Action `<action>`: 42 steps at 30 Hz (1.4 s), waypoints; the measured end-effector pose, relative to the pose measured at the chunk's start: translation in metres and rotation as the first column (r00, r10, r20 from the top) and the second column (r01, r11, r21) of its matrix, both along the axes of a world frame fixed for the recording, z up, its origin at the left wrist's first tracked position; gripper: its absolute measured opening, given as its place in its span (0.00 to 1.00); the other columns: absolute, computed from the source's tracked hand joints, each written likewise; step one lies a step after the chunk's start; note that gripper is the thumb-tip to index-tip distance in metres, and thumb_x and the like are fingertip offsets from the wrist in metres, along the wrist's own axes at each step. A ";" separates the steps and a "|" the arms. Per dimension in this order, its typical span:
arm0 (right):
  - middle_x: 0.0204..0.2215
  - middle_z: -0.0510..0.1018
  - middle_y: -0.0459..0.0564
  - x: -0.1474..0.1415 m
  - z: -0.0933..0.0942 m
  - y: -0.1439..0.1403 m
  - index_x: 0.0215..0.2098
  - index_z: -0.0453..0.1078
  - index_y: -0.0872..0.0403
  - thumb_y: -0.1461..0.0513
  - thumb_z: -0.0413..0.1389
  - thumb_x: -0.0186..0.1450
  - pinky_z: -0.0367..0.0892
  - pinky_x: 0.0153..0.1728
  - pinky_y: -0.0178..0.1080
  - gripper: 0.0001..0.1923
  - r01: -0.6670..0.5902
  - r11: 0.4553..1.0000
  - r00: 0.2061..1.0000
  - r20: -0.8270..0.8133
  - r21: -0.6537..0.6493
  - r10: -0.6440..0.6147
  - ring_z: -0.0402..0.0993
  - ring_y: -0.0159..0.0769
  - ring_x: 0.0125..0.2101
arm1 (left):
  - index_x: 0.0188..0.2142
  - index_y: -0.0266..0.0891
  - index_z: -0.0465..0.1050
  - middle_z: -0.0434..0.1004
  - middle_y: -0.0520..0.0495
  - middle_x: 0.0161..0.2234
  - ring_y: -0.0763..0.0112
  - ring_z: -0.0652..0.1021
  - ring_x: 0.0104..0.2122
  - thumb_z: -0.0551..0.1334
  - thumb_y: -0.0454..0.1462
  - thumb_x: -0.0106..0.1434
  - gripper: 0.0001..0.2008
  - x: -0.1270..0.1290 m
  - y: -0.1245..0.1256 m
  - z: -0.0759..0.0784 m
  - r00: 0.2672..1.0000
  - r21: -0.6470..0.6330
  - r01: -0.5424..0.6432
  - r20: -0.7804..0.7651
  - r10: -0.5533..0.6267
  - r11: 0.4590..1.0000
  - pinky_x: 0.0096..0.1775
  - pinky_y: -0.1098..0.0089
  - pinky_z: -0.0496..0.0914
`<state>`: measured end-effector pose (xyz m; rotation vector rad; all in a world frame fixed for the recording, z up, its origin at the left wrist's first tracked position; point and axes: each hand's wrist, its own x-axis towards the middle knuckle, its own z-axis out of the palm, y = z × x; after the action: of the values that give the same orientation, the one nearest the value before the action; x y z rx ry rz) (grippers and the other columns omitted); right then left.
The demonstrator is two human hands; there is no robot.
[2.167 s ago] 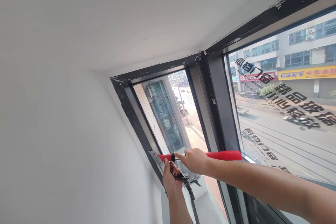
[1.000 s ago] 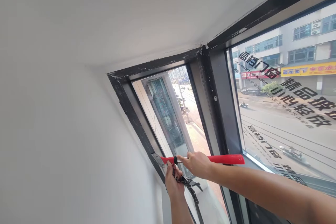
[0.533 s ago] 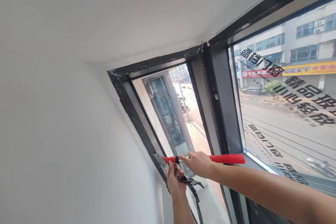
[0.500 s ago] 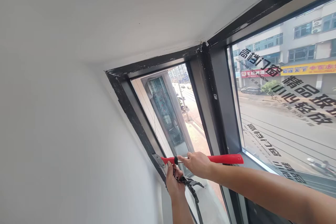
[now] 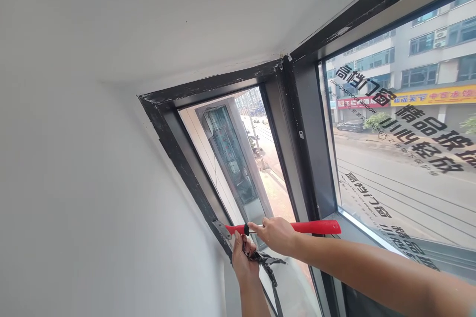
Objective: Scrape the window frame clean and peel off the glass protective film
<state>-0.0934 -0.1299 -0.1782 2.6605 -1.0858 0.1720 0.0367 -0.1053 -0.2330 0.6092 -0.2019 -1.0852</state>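
A long-handled scraper [image 5: 320, 227] with a red handle lies nearly level across the narrow window. My right hand [image 5: 277, 236] is wrapped round the middle of its handle. The scraper's grey metal blade [image 5: 221, 229] rests against the black left side of the window frame [image 5: 186, 177]. Just below the blade, my left hand [image 5: 245, 260] is closed on a crumpled black strip [image 5: 270, 272], whose loose ends hang down to the right. The left thumb points up close beside the blade end of the scraper; whether it touches the tool I cannot tell.
A plain white wall [image 5: 92, 198] borders the frame on the left, with a white ceiling [image 5: 204, 10] above. To the right, past a dark corner post [image 5: 297, 124], stands a large window pane [image 5: 390, 153] with printed black lettering. A street lies outside.
The view has shifted slightly, so the frame and window sit a little further left. Both hands keep their holds, and the blade stays on the left side of the frame.
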 end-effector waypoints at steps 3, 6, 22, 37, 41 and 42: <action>0.32 0.73 0.51 -0.001 -0.002 0.002 0.65 0.46 0.46 0.65 0.54 0.62 0.68 0.25 0.36 0.36 0.005 1.000 1.000 0.009 -0.004 -0.004 0.75 0.41 0.27 | 0.25 0.33 0.65 0.55 0.56 0.19 0.84 0.53 0.16 0.74 0.45 0.45 0.22 0.001 -0.001 -0.003 1.000 0.010 0.017 -0.003 -0.016 1.000 0.16 0.79 0.52; 0.31 0.73 0.51 -0.001 -0.003 0.003 0.65 0.48 0.46 0.65 0.54 0.62 0.68 0.24 0.36 0.35 -0.005 1.000 1.000 0.009 -0.002 0.005 0.75 0.42 0.27 | 0.25 0.33 0.64 0.55 0.56 0.19 0.85 0.53 0.16 0.75 0.45 0.43 0.23 0.001 -0.001 -0.006 1.000 0.004 0.010 -0.012 -0.010 1.000 0.16 0.80 0.51; 0.31 0.73 0.51 -0.002 -0.016 0.004 0.64 0.47 0.47 0.65 0.56 0.61 0.66 0.24 0.34 0.36 -0.003 1.000 1.000 -0.008 0.015 0.003 0.74 0.39 0.26 | 0.27 0.34 0.64 0.55 0.57 0.20 0.86 0.54 0.16 0.75 0.45 0.43 0.24 0.000 0.003 -0.020 1.000 0.043 0.016 0.002 -0.016 0.999 0.15 0.80 0.51; 0.32 0.73 0.51 0.000 -0.040 0.003 0.66 0.46 0.47 0.65 0.56 0.61 0.66 0.25 0.34 0.38 0.003 1.000 1.000 -0.020 0.021 -0.002 0.74 0.39 0.28 | 0.26 0.33 0.63 0.53 0.57 0.20 0.86 0.52 0.17 0.76 0.43 0.40 0.25 0.000 0.006 -0.035 0.999 0.042 0.023 -0.045 -0.021 0.999 0.15 0.80 0.51; 0.32 0.73 0.51 -0.001 -0.044 0.002 0.66 0.47 0.48 0.65 0.56 0.60 0.65 0.24 0.34 0.38 0.004 1.000 0.999 -0.033 0.016 -0.004 0.74 0.39 0.27 | 0.26 0.33 0.63 0.55 0.56 0.21 0.86 0.53 0.17 0.77 0.43 0.38 0.26 -0.001 0.007 -0.037 0.999 0.050 0.037 -0.036 -0.035 0.998 0.15 0.80 0.51; 0.32 0.73 0.51 -0.001 -0.045 0.002 0.66 0.46 0.48 0.65 0.57 0.60 0.65 0.24 0.33 0.39 0.009 1.000 0.999 -0.040 0.019 -0.008 0.74 0.39 0.27 | 0.26 0.34 0.63 0.55 0.56 0.21 0.85 0.53 0.17 0.77 0.44 0.38 0.26 -0.002 0.007 -0.037 0.999 0.051 0.032 -0.036 -0.030 0.998 0.15 0.80 0.51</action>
<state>-0.0942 -0.1275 -0.2228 2.6635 -1.0920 0.1070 0.0346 -0.0986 -0.2700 0.6345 -0.1535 -1.1332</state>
